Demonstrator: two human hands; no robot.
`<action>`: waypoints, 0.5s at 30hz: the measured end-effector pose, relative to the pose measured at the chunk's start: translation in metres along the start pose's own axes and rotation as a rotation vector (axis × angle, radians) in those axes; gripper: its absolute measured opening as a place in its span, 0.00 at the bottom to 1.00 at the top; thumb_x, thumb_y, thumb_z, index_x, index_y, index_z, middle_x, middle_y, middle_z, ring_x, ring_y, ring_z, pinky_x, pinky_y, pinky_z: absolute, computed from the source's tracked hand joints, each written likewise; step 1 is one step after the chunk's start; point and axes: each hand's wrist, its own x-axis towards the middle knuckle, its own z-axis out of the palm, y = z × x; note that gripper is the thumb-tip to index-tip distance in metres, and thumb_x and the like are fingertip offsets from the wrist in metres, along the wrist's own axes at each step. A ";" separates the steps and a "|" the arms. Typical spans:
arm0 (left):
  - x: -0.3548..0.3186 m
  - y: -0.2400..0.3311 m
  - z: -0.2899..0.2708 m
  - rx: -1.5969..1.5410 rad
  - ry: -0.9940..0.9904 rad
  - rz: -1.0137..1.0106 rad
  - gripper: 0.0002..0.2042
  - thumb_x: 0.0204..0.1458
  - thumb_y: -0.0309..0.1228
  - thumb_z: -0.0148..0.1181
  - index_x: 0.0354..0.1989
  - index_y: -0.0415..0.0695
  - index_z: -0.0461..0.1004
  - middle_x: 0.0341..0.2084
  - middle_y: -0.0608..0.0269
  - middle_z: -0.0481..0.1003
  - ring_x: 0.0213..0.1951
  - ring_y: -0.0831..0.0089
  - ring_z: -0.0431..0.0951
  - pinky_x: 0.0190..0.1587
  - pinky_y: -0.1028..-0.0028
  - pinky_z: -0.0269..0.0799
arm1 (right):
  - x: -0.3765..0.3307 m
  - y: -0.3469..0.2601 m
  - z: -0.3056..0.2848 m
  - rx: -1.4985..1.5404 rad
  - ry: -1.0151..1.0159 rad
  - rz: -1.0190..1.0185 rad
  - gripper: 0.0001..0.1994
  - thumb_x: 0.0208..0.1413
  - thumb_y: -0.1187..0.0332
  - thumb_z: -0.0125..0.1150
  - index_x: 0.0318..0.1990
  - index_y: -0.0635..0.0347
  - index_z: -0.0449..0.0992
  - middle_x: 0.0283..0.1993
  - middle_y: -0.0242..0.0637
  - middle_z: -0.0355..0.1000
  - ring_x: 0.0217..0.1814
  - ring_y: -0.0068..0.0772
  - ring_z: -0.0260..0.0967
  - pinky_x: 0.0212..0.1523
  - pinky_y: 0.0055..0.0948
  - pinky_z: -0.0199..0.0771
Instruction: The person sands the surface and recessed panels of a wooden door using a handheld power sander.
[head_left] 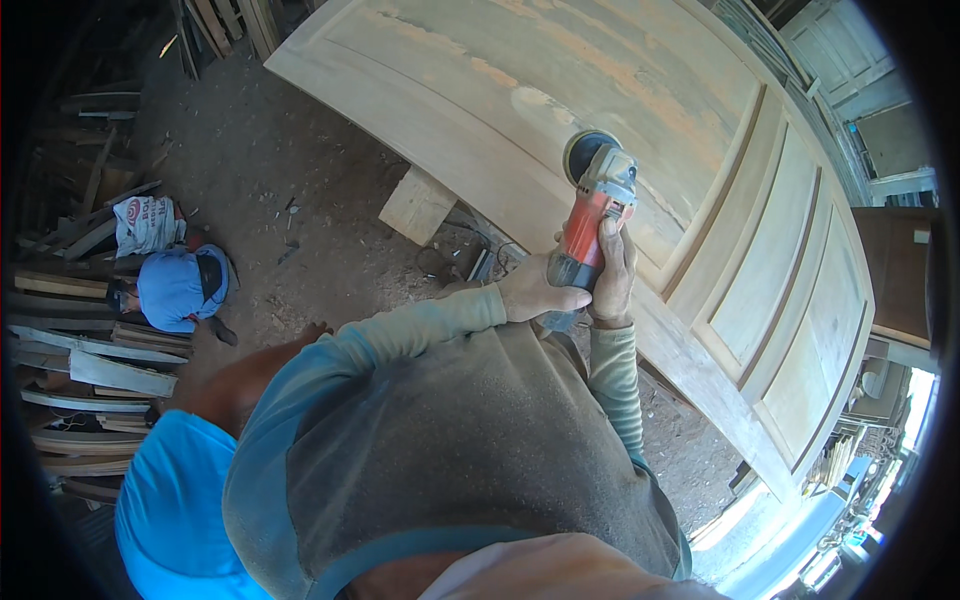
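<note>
A red and grey angle grinder (584,228) is gripped in both my hands, its round dark disc (588,152) against or just over the face of a large wooden panelled door (480,120). My left hand (532,288) wraps round the dark rear end of the grinder. Along the right side of its body, my right hand (614,275) is closed, thumb lying on the red housing. Orange-brown filler-like patches (480,68) and a pale spot mark the wide panel near the disc. Whether the disc spins cannot be told.
Under the door's near edge sticks out a wooden block (418,205), with dark cables beside it. At left a person in a blue shirt (180,288) is low down near a white printed sack (148,225) and stacked timber (95,360). More doors (840,45) lean at far right.
</note>
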 end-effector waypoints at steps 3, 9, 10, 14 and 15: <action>0.002 0.001 -0.005 -0.023 -0.043 -0.047 0.33 0.52 0.46 0.73 0.61 0.38 0.70 0.47 0.57 0.79 0.50 0.68 0.79 0.55 0.66 0.76 | 0.000 0.000 -0.001 0.007 0.013 -0.001 0.26 0.73 0.50 0.51 0.59 0.68 0.72 0.44 0.45 0.78 0.42 0.37 0.79 0.45 0.35 0.80; 0.008 0.002 -0.012 0.091 -0.084 0.013 0.26 0.54 0.41 0.72 0.56 0.38 0.74 0.42 0.58 0.81 0.44 0.70 0.83 0.48 0.69 0.80 | 0.004 0.006 -0.003 0.004 0.019 -0.015 0.27 0.73 0.48 0.51 0.57 0.69 0.72 0.43 0.46 0.79 0.41 0.37 0.80 0.44 0.34 0.81; 0.008 0.003 -0.012 0.093 -0.082 0.015 0.26 0.54 0.40 0.72 0.56 0.38 0.74 0.42 0.58 0.81 0.44 0.70 0.83 0.48 0.69 0.80 | 0.005 0.007 -0.002 0.011 0.026 -0.008 0.27 0.72 0.48 0.51 0.57 0.69 0.72 0.43 0.46 0.79 0.41 0.36 0.80 0.43 0.34 0.81; 0.011 0.008 -0.013 0.183 -0.063 0.043 0.25 0.54 0.39 0.71 0.55 0.37 0.74 0.42 0.57 0.82 0.45 0.69 0.83 0.49 0.68 0.80 | 0.010 0.005 0.004 0.034 0.088 0.005 0.28 0.72 0.46 0.50 0.55 0.68 0.74 0.40 0.45 0.79 0.39 0.35 0.80 0.42 0.33 0.81; 0.010 0.010 -0.014 0.124 -0.095 0.006 0.25 0.54 0.38 0.71 0.55 0.37 0.74 0.42 0.57 0.82 0.45 0.69 0.83 0.49 0.68 0.80 | 0.011 0.003 0.006 0.020 0.097 0.027 0.28 0.72 0.45 0.51 0.55 0.68 0.74 0.40 0.45 0.79 0.39 0.35 0.80 0.42 0.33 0.81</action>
